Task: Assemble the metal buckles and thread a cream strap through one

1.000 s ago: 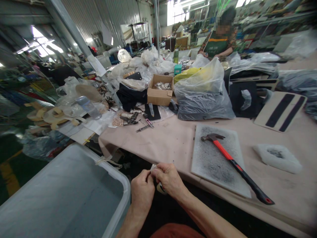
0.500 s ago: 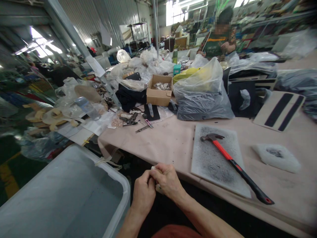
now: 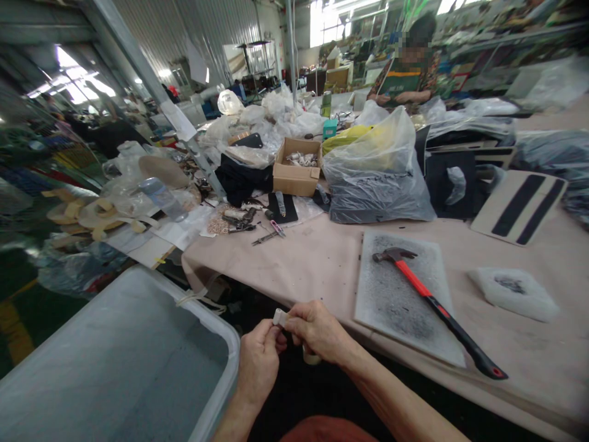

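Note:
Just off the table's front edge, my left hand (image 3: pixel 258 362) and my right hand (image 3: pixel 318 330) meet over a small white piece (image 3: pixel 278 317) with a rounded end. Both hands are closed, pinching it between thumbs and fingertips. Its exact kind is too small to make out. Below my right palm a pale, round-edged thing (image 3: pixel 311 357) shows in part; the hand hides the rest. To the right, a claw hammer (image 3: pixel 411 277) with a red and black handle lies across a scuffed white board (image 3: pixel 391 307).
A large pale plastic bin (image 3: pixel 232 344) stands at left. On the table (image 3: pixel 322 264) are thread snips (image 3: pixel 277 228), a cardboard box (image 3: pixel 294 179) of small parts, a bagged bundle (image 3: pixel 377 190), a striped panel (image 3: pixel 519 205) and a wrapped packet (image 3: pixel 513 293). A co-worker (image 3: pixel 405 80) sits across.
My hands have drawn slightly apart, the left one shifting left. More of the white piece now shows between them, and the round-edged thing below my right hand shows more.

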